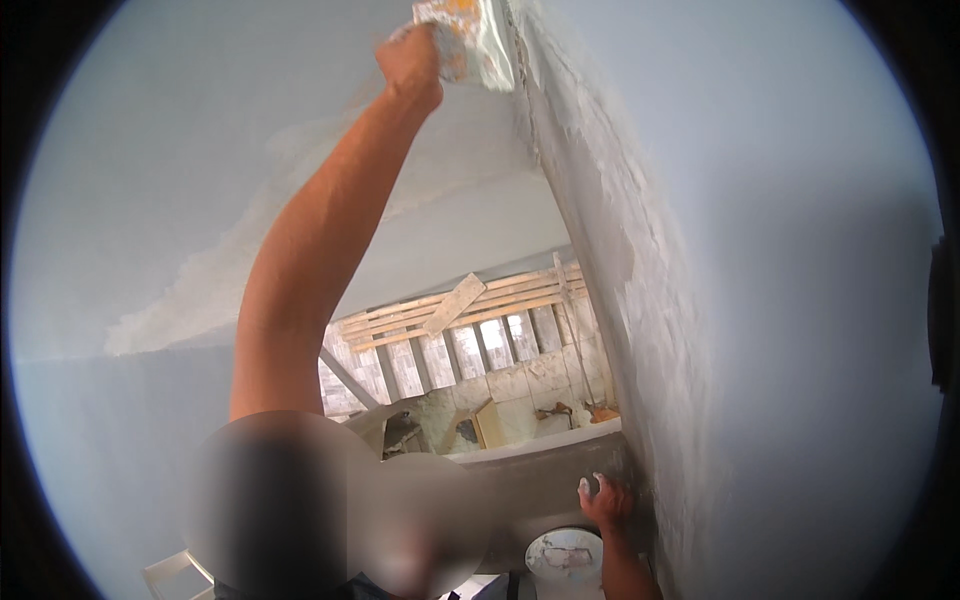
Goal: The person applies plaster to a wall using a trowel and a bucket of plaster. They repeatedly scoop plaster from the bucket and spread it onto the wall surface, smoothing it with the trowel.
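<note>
My left arm stretches up toward the top of the view, where my left hand (410, 62) is closed around a wide putty knife (485, 45). White and orange smears cover the knife's blade, and the fist hides its handle. The blade lies by the corner where the ceiling-like pale surface (330, 150) meets the right-hand wall (800, 300). Low on the right, my right hand (607, 502) rests on a grey ledge (530, 485) with its fingers apart and nothing in them. Just below that hand is a round white bucket top (565, 553) with pale, dirty patches.
Rough filler (640, 250) runs along the wall beside the corner. Beyond the ledge lie wooden planks (455, 305), pale tiles (520, 380) and some loose debris (555, 412). A white frame (180, 575) shows at the lower left. Blurred patches hide part of the lower view.
</note>
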Motion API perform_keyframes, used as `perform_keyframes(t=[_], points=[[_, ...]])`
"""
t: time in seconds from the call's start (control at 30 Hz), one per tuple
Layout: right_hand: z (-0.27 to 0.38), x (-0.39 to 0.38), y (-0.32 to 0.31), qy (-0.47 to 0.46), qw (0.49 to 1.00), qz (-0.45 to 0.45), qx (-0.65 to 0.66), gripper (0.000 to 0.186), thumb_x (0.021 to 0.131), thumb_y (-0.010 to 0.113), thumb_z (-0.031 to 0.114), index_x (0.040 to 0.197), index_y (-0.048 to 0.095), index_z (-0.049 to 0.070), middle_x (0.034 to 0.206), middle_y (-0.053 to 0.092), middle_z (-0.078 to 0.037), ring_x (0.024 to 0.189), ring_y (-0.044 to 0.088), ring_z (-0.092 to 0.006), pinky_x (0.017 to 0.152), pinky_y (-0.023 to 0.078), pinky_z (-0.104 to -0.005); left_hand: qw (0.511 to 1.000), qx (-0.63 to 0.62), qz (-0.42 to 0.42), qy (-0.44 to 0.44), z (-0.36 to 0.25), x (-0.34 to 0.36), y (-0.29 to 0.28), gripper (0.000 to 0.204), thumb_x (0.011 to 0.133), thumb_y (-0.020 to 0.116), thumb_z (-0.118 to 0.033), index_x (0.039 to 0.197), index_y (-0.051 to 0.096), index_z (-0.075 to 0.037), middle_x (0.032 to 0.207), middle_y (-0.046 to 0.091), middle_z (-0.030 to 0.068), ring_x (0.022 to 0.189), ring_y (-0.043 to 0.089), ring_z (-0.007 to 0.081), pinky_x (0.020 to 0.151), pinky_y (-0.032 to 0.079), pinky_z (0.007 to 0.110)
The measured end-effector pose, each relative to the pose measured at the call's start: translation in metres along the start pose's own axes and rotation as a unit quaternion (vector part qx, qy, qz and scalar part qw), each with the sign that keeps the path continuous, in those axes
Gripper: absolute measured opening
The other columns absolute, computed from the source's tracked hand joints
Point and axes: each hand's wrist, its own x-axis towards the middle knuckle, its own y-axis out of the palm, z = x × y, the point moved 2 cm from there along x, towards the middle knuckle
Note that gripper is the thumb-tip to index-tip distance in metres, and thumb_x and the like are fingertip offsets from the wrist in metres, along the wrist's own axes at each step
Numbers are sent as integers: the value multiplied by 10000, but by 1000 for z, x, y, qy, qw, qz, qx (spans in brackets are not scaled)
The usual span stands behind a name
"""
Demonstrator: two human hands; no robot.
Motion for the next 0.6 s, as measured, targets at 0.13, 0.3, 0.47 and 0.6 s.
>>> perform_keyframes(t=[0.13,0.3,0.47,0.6], points=[[5,0,0,7,1000,18,6,345,786,661,392,977,703,108,938,696,-127,887,644,-343,804,495,-450,995,47,53,-67,28,-71,-50,266,864,575,-79,1079,597,76,974,640,124,867,605,193,749,494,326],[6,-1,-5,8,1000,6,-5,349,795,659,389,982,701,97,925,695,-139,862,652,-350,802,497,-461,972,26,97,-213,31,-169,-107,211,901,543,-78,1080,562,32,981,617,111,856,610,193,739,521,340],[1,-3,5,7,1000,-6,27,356,805,653,392,990,698,91,927,694,-162,887,655,-355,810,499,-456,944,37,109,-310,3,-245,-179,182,934,525,-86,1090,556,4,979,619,102,844,625,184,725,548,347],[8,-8,-3,10,999,-23,22,355,805,655,392,987,700,90,931,698,-148,900,655,-351,813,500,-446,926,15,126,-355,-29,-293,-224,187,955,501,-82,1111,550,6,1024,630,106,892,637,162,791,550,334]])
